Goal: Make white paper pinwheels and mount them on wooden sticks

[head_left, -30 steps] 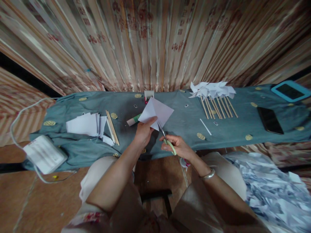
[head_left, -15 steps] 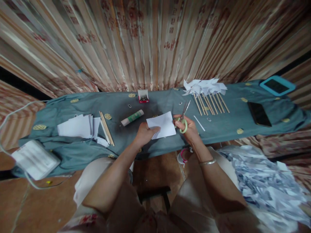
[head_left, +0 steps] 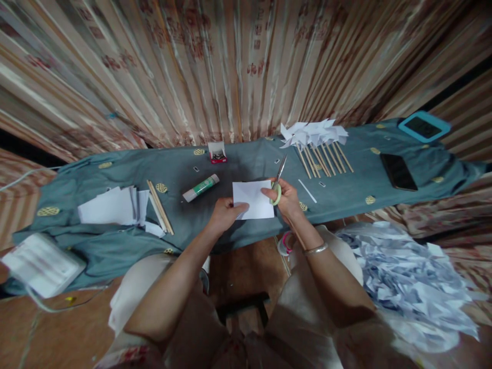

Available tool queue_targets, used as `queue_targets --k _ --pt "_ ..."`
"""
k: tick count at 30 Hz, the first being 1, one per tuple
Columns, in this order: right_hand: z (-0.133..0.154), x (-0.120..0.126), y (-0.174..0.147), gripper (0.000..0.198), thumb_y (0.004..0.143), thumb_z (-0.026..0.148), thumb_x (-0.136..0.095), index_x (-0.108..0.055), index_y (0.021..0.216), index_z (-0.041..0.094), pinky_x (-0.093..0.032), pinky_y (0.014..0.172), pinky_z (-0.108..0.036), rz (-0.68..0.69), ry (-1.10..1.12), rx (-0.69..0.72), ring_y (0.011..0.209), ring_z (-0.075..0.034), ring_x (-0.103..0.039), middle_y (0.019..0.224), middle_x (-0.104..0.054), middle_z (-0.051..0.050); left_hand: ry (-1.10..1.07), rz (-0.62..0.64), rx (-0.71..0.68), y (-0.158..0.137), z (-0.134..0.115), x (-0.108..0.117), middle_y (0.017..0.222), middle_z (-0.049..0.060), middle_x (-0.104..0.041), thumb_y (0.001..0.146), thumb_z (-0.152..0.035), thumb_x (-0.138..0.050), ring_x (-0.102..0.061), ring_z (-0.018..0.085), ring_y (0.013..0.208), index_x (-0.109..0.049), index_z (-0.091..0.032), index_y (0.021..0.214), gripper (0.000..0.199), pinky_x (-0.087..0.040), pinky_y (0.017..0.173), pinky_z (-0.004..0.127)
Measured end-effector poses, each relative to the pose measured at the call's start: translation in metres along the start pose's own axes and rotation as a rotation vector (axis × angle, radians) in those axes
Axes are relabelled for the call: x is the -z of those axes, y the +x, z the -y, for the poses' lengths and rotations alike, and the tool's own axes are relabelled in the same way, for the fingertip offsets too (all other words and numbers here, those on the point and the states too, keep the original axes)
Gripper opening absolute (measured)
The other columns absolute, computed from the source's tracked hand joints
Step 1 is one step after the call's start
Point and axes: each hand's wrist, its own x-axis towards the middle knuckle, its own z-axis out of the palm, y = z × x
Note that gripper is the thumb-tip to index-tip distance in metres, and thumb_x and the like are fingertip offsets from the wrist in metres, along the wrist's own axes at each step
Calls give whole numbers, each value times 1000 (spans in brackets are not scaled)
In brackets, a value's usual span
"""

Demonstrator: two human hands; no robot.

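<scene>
My left hand (head_left: pixel 226 214) pinches the left edge of a white sheet of paper (head_left: pixel 251 197), thumb on top. Scissors (head_left: pixel 277 190) with pale green handles hang in my right hand (head_left: pixel 287 201), blades pointing up and away from me. The right thumb also presses on the sheet's right edge, so both hands hold the paper above the cloth. A green and white glue stick (head_left: pixel 201 187) lies left of the paper. Behind it stands a small open red box (head_left: pixel 218 154) of metal pieces. To the right rests a thin paper strip (head_left: pixel 307 190).
Paper pinwheels on sticks (head_left: pixel 315 134) lie at the back right. Beyond them are a black phone (head_left: pixel 398 171) and a blue-framed device (head_left: pixel 425 126). At left are stacked paper (head_left: pixel 109 206), wooden sticks (head_left: pixel 160 207) and a white box (head_left: pixel 44 264). A bag of folded paper (head_left: pixel 411 282) stands lower right.
My right hand has come in to the sheet's right edge, its thumb now on the paper. The sheet has turned to lie straighter. The view has shifted slightly.
</scene>
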Motion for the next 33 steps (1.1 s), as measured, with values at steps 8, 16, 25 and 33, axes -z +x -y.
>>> queue_targets --k 8,16,25,33 --pt "-1 6 6 45 41 34 -91 -64 76 23 -47 59 -27 -54 38 10 57 -11 -56 63 -64 7 -91 1 -22 -1 -3 -1 60 1 -67 52 -36 -79 -55 14 57 -74 -16 61 23 -41 58 25" --pt "-1 12 11 42 43 31 -91 -66 76 23 -46 59 -26 -72 78 34 57 -11 -56 62 -63 8 4 -33 -60 -1 -6 3 49 -3 -55 60 -34 -76 -47 11 52 -68 -17 52 20 -33 52 23" --pt "-1 18 16 42 42 31 -91 -65 75 22 -45 57 -26 -127 133 72 54 -10 -54 62 -63 8 -3 -77 -103 1 -11 8 56 0 -64 57 -33 -75 -56 15 58 -71 -17 56 17 -41 59 25" --pt "-4 20 28 42 43 26 -89 -61 74 24 -53 69 -30 -218 285 121 63 -13 -63 68 -67 8 -209 -110 -101 -2 -11 7 69 5 -72 58 -40 -81 -64 18 69 -75 -16 66 27 -49 72 29"
